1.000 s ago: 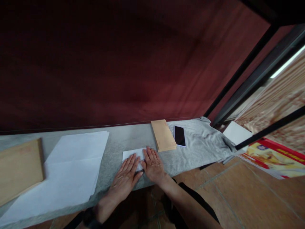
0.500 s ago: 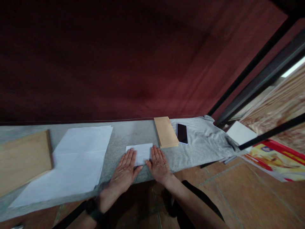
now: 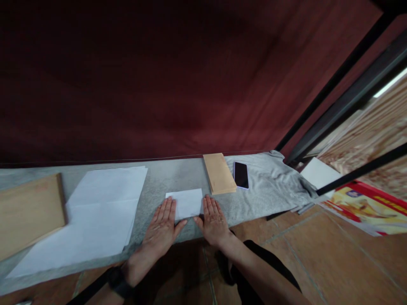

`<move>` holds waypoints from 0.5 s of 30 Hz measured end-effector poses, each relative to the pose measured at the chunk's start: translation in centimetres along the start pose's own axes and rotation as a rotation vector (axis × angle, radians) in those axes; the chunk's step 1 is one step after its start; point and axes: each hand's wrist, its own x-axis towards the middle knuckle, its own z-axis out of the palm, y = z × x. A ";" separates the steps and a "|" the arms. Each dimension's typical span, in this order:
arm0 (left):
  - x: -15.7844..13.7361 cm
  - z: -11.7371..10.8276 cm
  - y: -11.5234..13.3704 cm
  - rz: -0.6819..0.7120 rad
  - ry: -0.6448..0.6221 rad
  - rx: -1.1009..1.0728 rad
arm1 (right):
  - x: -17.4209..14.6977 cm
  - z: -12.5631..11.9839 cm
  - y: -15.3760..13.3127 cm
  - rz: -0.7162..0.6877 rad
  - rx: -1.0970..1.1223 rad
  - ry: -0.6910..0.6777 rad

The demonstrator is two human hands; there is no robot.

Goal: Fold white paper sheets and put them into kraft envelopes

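Note:
A small white rectangle of folded paper (image 3: pixel 188 203) lies flat on the grey cloth (image 3: pixel 165 178) in front of me. My left hand (image 3: pixel 163 228) rests palm down with its fingers stretched over the paper's left edge. On the right edge, my right hand (image 3: pixel 213 220) lies flat, fingers pointing away from me and thumb turned inward. Both hands are open and grip nothing. Large white sheets (image 3: pixel 101 212) are spread to the left of my left hand. Just beyond my right hand lies a stack of brown envelopes (image 3: pixel 220 173).
A phone (image 3: pixel 241 175) lies right of the envelopes. At the far left a brown cardboard-like packet (image 3: pixel 30 214) overlaps the white sheets. A dark red cloth (image 3: pixel 190 84) hangs behind. Black metal bars (image 3: pixel 333 76) and a red-yellow printed box (image 3: pixel 369 207) are at the right.
My left hand has slid slightly outward to the left, uncovering more of the paper. The right hand stays at the right edge. The whole view has shifted a little.

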 end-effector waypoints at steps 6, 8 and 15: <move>0.0 -0.4 -0.1 0.033 -0.033 -0.011 | 0.3 -1.3 -1.2 -0.167 0.127 -0.050; 0.0 -0.6 -0.1 0.032 -0.034 -0.002 | 0.4 -1.2 -1.5 -0.206 0.151 -0.050; 0.6 -0.5 -1.1 0.061 -0.061 0.022 | 1.1 0.3 -0.9 -0.132 0.090 0.007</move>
